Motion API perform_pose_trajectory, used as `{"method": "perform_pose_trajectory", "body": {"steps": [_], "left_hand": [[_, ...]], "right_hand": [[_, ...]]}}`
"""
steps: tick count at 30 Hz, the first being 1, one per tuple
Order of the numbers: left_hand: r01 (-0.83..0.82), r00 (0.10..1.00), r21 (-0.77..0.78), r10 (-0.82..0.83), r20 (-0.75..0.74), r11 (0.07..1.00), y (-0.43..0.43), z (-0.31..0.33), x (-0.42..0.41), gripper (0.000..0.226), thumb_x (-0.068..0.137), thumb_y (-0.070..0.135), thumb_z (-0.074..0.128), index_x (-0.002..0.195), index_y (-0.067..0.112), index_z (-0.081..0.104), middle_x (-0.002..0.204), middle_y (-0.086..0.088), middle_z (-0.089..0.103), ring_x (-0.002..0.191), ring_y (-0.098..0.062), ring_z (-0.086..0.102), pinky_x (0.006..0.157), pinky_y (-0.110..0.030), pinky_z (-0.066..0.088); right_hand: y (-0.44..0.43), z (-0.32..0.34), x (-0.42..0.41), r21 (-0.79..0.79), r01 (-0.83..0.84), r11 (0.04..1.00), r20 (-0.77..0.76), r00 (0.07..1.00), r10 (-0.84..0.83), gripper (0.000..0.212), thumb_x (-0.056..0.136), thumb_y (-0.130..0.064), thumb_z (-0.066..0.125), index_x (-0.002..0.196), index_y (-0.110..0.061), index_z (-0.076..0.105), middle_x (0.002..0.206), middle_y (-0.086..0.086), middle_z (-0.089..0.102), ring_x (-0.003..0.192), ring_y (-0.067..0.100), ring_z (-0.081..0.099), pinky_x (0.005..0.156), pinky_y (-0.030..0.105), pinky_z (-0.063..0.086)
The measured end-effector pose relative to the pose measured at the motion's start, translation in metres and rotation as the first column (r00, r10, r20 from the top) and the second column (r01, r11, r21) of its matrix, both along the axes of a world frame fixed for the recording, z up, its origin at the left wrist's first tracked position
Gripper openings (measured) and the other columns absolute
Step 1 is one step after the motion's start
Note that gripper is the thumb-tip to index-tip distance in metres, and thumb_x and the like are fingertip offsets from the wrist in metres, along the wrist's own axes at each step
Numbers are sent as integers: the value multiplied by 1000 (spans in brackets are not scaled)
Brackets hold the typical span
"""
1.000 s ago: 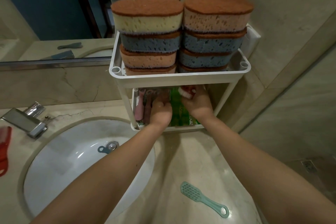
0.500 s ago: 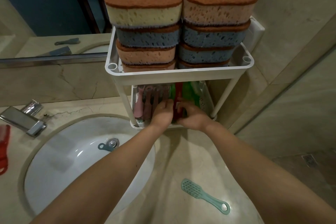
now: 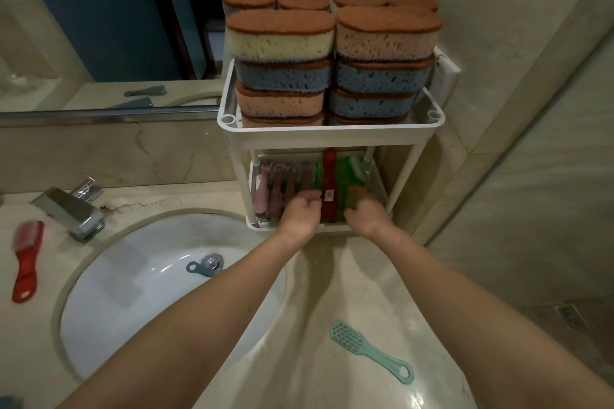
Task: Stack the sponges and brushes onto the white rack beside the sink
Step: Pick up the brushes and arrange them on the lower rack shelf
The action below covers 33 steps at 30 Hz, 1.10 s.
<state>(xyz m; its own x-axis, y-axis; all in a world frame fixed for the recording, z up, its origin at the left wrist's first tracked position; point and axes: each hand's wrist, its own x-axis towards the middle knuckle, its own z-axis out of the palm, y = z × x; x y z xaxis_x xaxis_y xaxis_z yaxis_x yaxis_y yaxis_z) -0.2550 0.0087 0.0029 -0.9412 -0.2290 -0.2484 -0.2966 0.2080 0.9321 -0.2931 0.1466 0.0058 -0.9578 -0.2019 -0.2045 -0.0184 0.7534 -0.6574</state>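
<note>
The two-tier white plastic rack (image 3: 332, 138) stands on the marble counter beside the round white sink (image 3: 109, 302). Its upper tray carries tall stacks of oval brown-topped sponges (image 3: 387, 33); its lower tray holds a row of brushes on edge.

The left hand (image 3: 299, 214) and right hand (image 3: 363, 209) flank a red translucent plastic brush (image 3: 329, 181) standing among the green brushes. Fingers are curled in around the red brush; whether either hand clamps it cannot be told.

Risks, as judged:
- The brush row is tightly packed. Forcing the red brush down may tip its neighbours.
- A knock to the rack may topple the high sponge stacks.

Not yet racked: a second red brush (image 3: 26, 259) left of the tap, a teal flat brush (image 3: 370, 350) on the counter, a blue-grey item (image 3: 199, 268) in the basin.

A white sticker on the red brush is present; its print is unreadable
</note>
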Motion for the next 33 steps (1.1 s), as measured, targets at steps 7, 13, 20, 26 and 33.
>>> {"method": "perform_pose_trajectory", "body": {"steps": [7,13,20,26,33], "left_hand": [[212,977,-198,-215,7,957,5,2,-13,39,99,17,42,137,20,52,141,-2,52,129,-19,48,108,-31,38],[368,907,-558,-419,41,743,1,7,-43,34,101,26,39,132,29,54,133,-2,59,113,-23,56,94,-30,47],[440,786,-814,-601,145,380,0,-7,-81,50,101,22,41,150,24,31,157,1,29,144,-24,24,118,-34,22],[526,697,-836,-644,315,160,4,-25,-98,57,101,32,36,155,23,17,163,1,9,150,-23,-2,121,-47,4],[481,760,-873,-537,365,87,10,-21,-91,61,97,42,36,154,25,20,161,-2,15,149,-28,-1,118,-51,-3]], "right_hand": [[0,8,-16,13,80,997,18,997,-80,39,94,-9,53,132,-13,47,125,12,59,113,29,57,95,39,50],[-11,0,-50,201,57,978,23,998,-63,28,97,-18,51,125,-15,51,120,9,59,102,23,58,85,30,49],[-11,-20,-71,302,125,945,60,987,-150,62,96,-14,51,151,-14,21,143,12,45,126,30,50,99,38,45],[-11,-26,-76,268,119,956,95,984,-149,75,97,-16,51,155,-18,3,151,12,37,132,29,45,106,39,42],[-11,-22,-75,313,108,944,67,989,-135,78,99,-31,48,155,-24,-6,152,13,36,135,31,40,106,40,40]]}}
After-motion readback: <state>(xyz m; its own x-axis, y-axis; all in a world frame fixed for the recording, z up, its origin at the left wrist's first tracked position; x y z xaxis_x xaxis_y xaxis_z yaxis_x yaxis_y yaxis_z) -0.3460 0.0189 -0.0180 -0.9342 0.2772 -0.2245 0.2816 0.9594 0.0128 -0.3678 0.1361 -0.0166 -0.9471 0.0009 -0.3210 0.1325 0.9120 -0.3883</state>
